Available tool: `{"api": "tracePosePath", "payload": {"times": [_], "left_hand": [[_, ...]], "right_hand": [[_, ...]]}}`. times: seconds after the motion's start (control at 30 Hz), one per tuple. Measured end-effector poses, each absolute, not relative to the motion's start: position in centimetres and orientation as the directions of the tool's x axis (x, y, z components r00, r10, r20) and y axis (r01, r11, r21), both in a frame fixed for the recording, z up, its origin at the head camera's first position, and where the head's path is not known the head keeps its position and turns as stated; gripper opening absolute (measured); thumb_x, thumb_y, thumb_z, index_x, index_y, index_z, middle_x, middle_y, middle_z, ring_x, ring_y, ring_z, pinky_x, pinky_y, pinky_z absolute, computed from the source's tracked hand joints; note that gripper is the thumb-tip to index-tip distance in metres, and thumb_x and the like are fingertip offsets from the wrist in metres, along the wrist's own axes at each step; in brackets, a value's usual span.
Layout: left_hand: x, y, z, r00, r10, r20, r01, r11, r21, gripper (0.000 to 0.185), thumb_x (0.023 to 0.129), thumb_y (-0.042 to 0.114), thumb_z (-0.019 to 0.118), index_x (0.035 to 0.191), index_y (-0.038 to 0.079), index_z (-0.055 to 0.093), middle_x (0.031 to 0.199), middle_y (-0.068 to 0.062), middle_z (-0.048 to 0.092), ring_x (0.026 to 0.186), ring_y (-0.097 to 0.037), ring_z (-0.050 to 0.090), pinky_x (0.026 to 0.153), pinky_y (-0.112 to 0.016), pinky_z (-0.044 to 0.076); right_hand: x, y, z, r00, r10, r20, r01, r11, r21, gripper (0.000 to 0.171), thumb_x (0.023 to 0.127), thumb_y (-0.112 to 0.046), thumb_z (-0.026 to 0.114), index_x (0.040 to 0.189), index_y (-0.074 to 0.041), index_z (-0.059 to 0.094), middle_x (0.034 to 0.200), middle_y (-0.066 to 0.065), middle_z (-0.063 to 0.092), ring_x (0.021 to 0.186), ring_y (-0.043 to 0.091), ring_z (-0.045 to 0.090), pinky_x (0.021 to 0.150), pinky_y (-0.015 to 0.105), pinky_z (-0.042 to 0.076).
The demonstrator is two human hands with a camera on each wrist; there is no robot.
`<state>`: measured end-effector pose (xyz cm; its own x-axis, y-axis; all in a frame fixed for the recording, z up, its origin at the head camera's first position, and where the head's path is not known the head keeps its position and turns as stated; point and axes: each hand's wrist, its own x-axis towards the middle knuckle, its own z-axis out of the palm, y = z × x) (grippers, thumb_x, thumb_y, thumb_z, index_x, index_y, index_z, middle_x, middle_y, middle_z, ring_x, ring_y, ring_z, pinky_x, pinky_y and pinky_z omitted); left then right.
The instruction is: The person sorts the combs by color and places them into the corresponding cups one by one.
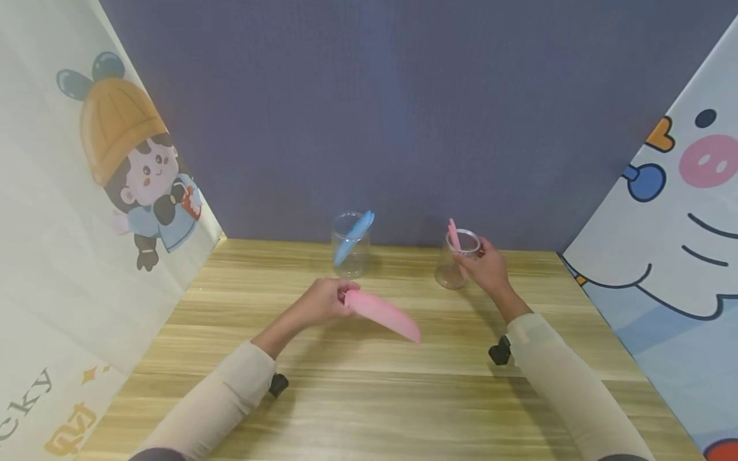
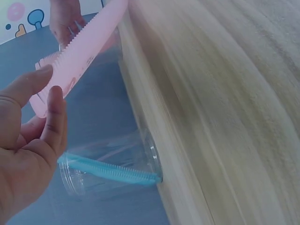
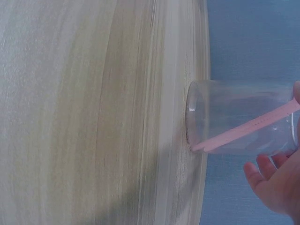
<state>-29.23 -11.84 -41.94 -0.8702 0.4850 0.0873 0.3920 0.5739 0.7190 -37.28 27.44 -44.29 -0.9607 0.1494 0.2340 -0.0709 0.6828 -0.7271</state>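
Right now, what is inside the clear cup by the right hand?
One pink comb leans inside the clear cup, its top past the rim. The right hand covers part of the cup's near side.

Wooden table (image 1: 369, 397): light, striped grain, filling the lower half of the head view. Clear cup (image 1: 350, 246) stands upright at the table's far edge, centre of frame, left of middle. Blue comb (image 1: 353, 238) sits inside it, leaning, its upper end projecting over the rim to the right. Dark blue-grey backdrop (image 1: 403, 109) spans the top of frame. Left panel (image 1: 86, 192) bears a cartoon child in an orange hat. Right panel (image 1: 680, 211) bears a cartoon pig face.
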Motion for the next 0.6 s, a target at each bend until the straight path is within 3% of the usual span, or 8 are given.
{"api": "tracePosePath", "payload": {"times": [0.33,0.6], "left_hand": [[-30.8,-11.1,-41.2,-0.846,0.509,0.156,0.456,0.541,0.707,0.050,0.079,0.014,0.087,0.123,-0.003,0.071,0.092,-0.010,0.077,0.079,-0.009,0.069,0.066,-0.019,0.059],[-32.4,-10.0,-38.8,-0.862,0.472,0.184,0.427,0.482,0.765,0.051,0.080,0.013,0.087,0.125,-0.004,0.069,0.096,-0.012,0.076,0.083,-0.013,0.070,0.068,-0.021,0.059]], "right_hand": [[-37.2,27.5,-44.3,-0.963,0.141,0.230,-0.079,0.669,-0.739,0.083,0.088,-0.040,0.079,0.149,0.004,0.043,0.143,0.032,0.056,0.130,0.048,0.055,0.106,0.060,0.049],[-37.2,27.4,-44.2,-0.964,0.146,0.221,-0.068,0.669,-0.740,0.082,0.088,-0.039,0.079,0.149,0.003,0.044,0.142,0.031,0.057,0.130,0.048,0.056,0.105,0.060,0.050]]}}
